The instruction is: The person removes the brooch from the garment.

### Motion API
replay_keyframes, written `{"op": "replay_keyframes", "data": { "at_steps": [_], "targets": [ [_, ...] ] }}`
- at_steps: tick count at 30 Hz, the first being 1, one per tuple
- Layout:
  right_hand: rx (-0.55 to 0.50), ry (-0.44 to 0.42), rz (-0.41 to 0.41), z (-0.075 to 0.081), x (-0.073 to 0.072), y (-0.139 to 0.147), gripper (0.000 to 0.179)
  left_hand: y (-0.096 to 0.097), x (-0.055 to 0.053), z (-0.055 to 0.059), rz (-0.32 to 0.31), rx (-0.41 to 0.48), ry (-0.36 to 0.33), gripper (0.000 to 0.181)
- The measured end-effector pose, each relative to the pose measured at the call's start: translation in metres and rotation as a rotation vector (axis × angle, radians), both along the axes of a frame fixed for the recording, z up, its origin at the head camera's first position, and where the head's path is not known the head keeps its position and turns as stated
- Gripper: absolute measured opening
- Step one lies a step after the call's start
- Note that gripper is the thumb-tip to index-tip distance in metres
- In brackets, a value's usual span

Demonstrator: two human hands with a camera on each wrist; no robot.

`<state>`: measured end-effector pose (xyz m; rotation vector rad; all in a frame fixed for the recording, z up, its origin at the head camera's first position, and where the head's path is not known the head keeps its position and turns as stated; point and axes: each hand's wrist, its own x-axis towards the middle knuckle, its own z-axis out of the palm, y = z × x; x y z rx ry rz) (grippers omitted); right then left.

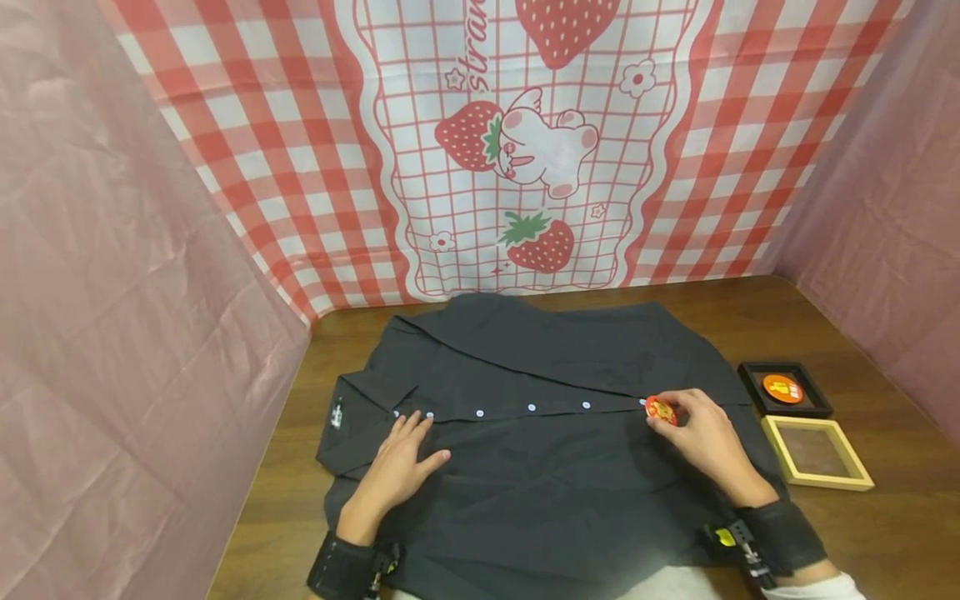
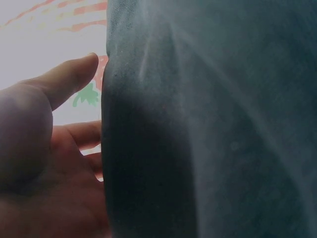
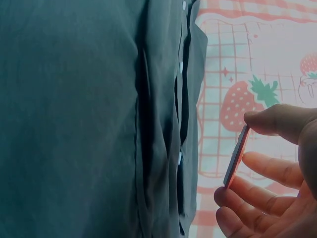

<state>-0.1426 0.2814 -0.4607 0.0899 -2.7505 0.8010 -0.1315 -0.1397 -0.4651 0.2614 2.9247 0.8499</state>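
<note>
A dark button-up shirt (image 1: 525, 492) lies spread sideways, its collar (image 1: 360, 417) at the left and a row of pale buttons running across. My left hand (image 1: 401, 467) rests on it near the collar, fingers extended toward the upper buttons; its thumb (image 2: 74, 74) points away from the fingers in the left wrist view. My right hand (image 1: 701, 433) pinches a round red badge (image 1: 661, 410) with a gold design, beside the button nearest the hem. Seen edge-on in the right wrist view, the thin badge (image 3: 237, 156) sits between thumb and fingertips.
Right of the shirt, a black square frame (image 1: 817, 408) holds an orange round badge (image 1: 783, 389). Below it lies a yellow-rimmed frame (image 1: 847, 477). A strawberry-print cloth (image 1: 517, 192) hangs behind the wooden table (image 1: 892, 542); pink curtains (image 1: 112, 333) flank both sides.
</note>
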Motion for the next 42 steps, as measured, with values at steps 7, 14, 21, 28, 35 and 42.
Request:
{"op": "replay_keyframes", "data": {
  "at_steps": [7, 14, 21, 28, 35, 42],
  "targets": [
    [0.001, 0.008, -0.022, 0.0, 0.004, 0.011, 0.034, 0.0, 0.0, -0.001, -0.007, 0.001, -0.013, 0.063],
    [-0.002, 0.049, -0.047, 0.001, 0.006, 0.023, 0.035, 0.001, -0.001, 0.0, 0.001, 0.001, -0.006, 0.063],
    [-0.025, 0.096, -0.056, -0.002, 0.008, 0.035, 0.034, 0.002, 0.0, 0.0, 0.008, 0.006, -0.013, 0.063],
    [-0.022, 0.079, -0.083, -0.003, 0.012, 0.046, 0.034, 0.003, 0.002, 0.002, -0.005, 0.031, 0.016, 0.062],
    [-0.011, 0.072, -0.108, -0.004, 0.014, 0.055, 0.034, 0.002, -0.001, -0.001, 0.015, 0.018, -0.014, 0.061],
    [-0.001, 0.026, -0.14, -0.002, 0.019, 0.061, 0.037, 0.001, 0.0, 0.0, 0.006, 0.013, -0.028, 0.061]
  ]
}}
